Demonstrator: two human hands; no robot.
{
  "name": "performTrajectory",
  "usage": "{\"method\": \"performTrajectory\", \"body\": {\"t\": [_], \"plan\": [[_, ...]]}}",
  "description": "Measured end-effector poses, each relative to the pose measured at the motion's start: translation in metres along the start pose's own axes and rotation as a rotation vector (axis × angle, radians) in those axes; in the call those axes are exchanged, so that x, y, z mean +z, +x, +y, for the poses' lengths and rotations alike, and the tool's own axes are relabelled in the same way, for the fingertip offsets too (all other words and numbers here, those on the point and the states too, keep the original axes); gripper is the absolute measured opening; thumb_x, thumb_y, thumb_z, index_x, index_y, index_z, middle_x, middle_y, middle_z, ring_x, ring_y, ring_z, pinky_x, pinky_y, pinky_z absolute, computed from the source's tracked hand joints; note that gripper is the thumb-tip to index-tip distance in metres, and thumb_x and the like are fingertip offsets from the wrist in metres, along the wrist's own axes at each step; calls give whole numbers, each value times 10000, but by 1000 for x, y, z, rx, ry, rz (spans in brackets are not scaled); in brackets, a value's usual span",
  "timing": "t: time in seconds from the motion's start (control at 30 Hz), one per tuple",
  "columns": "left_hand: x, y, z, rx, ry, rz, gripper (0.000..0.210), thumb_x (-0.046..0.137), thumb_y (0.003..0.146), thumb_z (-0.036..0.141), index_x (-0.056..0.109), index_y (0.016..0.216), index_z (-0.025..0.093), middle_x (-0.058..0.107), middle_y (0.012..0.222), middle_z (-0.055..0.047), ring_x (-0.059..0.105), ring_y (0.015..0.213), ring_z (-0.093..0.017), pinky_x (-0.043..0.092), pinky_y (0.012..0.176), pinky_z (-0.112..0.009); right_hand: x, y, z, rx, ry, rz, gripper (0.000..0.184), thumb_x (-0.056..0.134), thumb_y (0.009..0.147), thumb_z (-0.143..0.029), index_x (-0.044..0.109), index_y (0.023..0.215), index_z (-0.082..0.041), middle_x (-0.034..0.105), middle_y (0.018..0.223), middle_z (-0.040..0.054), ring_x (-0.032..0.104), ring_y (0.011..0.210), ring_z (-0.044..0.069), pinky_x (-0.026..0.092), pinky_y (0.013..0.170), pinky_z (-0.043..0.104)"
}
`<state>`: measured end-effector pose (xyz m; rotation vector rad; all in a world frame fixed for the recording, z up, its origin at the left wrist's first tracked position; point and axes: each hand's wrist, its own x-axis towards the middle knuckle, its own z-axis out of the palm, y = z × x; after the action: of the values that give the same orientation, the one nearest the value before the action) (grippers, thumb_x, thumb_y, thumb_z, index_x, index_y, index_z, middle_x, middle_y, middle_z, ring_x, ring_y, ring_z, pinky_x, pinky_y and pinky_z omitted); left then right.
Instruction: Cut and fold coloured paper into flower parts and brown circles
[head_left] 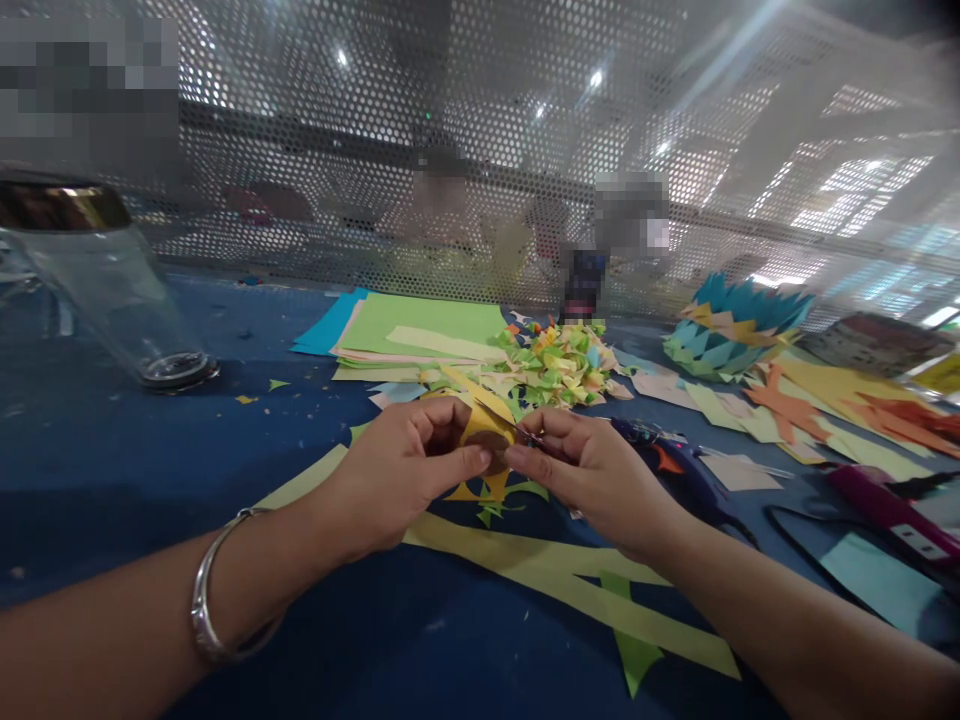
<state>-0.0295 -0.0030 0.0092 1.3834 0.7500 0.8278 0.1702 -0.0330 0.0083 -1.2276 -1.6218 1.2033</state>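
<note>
In my left hand [420,455], a piece of yellow paper [484,425] is pinched between thumb and fingers. My right hand [577,465] is closed beside it, holding scissors [499,412] whose thin blades lie against the paper; the handles are mostly hidden by my fingers. The two thumbs nearly meet at the paper's lower part. Small yellow and green scraps [491,510] lie just below my hands. Long pale yellow strips [540,570] stretch across the table under my right forearm, with a green scrap [634,650] among them.
Behind my hands are stacked coloured sheets [427,315] and a heap of cut paper pieces [566,365]. A glass bottle [112,290] stands left. At right are a paper crown-like ring [731,335], a blue glue gun [694,470], a purple power strip [889,510] and its cord. Perforated metal mesh [300,130] rises behind.
</note>
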Motion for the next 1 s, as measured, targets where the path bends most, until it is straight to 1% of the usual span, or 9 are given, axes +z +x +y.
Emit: {"method": "performTrajectory", "body": {"t": [0.07,0.13,0.23,0.33,0.4,0.53,0.7,0.87,1.0], "plan": [[1,-1,-1,-25,-27,7,132,757,790,244,715,899,180,704,903,-36,630,896,-162,476,832,-274,2,0,2,-8,42,15,235,707,855,-384,579,845,-187,411,593,-82,263,445,41,189,402,227],[4,-3,-1,-69,-100,37,153,773,783,274,729,907,196,708,925,-34,627,910,-164,478,831,-273,3,0,3,-28,97,39,213,698,864,-374,593,857,-189,375,562,-91,265,434,46,199,402,236],[10,-6,-1,-114,-187,76,154,766,797,343,748,883,217,713,948,-27,619,897,-148,480,809,-251,5,0,5,-76,166,54,170,686,879,-343,606,877,-192,379,574,-89,249,441,45,193,410,247],[12,-7,-1,-95,-229,102,153,761,804,372,750,849,226,712,948,-13,613,872,-133,491,781,-234,5,-1,5,-112,137,64,192,695,879,-347,591,833,-192,399,608,-80,251,469,44,198,427,242],[11,-6,-1,-78,-228,129,164,756,808,380,748,872,230,714,935,-10,611,839,-124,495,737,-220,4,-1,6,-122,101,67,242,676,893,-407,590,823,-192,377,587,-82,244,466,47,189,423,239],[6,-4,-1,-79,-175,201,217,747,814,399,745,943,224,727,958,-17,615,805,-109,478,684,-193,2,-2,6,-79,133,57,389,528,949,-551,595,829,-188,262,523,-100,181,437,56,138,394,233],[7,-4,1,-87,-192,235,208,758,804,379,747,922,209,743,943,-26,649,836,-121,482,703,-199,-1,-3,3,-4,89,59,424,544,926,-588,559,789,-187,247,534,-101,170,437,54,122,381,222],[9,-3,6,-59,-221,296,189,785,777,349,749,870,188,749,901,-35,670,823,-138,495,693,-212,-4,-4,0,12,61,43,449,519,934,-596,535,747,-188,247,517,-102,161,423,52,120,376,220],[8,-3,5,-50,-217,279,182,783,778,355,741,848,192,748,897,-27,663,831,-139,489,696,-214,-4,-5,-1,19,40,30,459,518,938,-591,532,725,-185,254,517,-99,180,420,48,135,381,213]]}}
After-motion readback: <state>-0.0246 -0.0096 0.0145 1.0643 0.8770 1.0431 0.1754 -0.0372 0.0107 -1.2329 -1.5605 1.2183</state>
